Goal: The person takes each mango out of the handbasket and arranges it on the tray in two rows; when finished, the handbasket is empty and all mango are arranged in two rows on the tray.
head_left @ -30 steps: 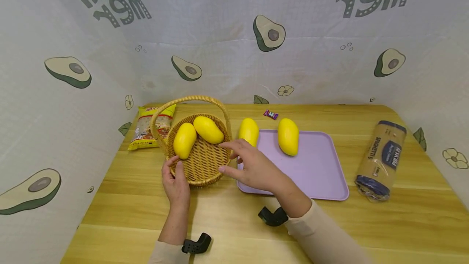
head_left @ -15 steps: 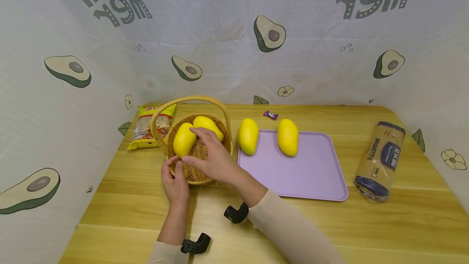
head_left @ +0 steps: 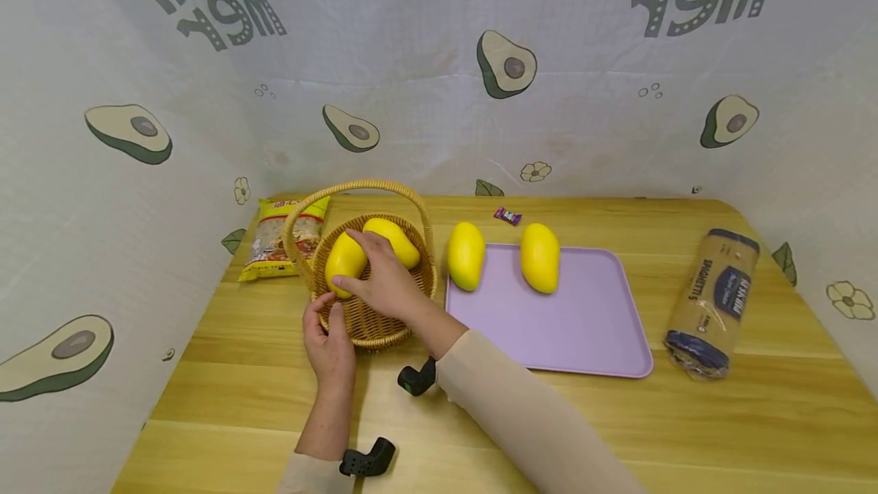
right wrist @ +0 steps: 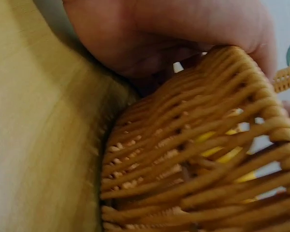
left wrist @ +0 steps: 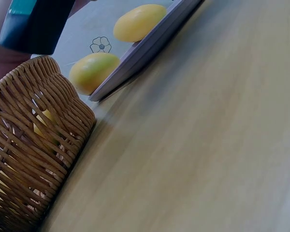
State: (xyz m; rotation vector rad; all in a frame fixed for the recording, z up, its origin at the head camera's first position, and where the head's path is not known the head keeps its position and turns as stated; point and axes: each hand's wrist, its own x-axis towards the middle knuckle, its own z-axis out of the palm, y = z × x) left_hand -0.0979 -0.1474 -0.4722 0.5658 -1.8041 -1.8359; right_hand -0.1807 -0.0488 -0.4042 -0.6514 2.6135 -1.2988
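Note:
A wicker basket (head_left: 373,326) with a tall arched handle stands on the table in the head view, holding two yellow mangoes. My left hand (head_left: 331,353) grips the basket's near-left rim, thumb over the inside; the right wrist view shows this left hand (right wrist: 183,29) curled at the weave. Reaching over the basket, my right hand (head_left: 387,280) has thumb and fingers around the left mango (head_left: 343,258). The other mango (head_left: 398,242) lies just behind those fingers, partly covered. Through the basket's weave (left wrist: 34,140), bits of yellow show in the left wrist view.
Right of the basket is a lilac tray (head_left: 583,326), with one mango (head_left: 466,256) at its left edge and another mango (head_left: 539,258) on its back part. A spaghetti pack (head_left: 713,303), a yellow food bag (head_left: 284,238) and a small purple candy (head_left: 507,216) lie around.
My right hand has moved left from beside the tray into the basket and closed around the left mango. The left hand has stayed at the rim.

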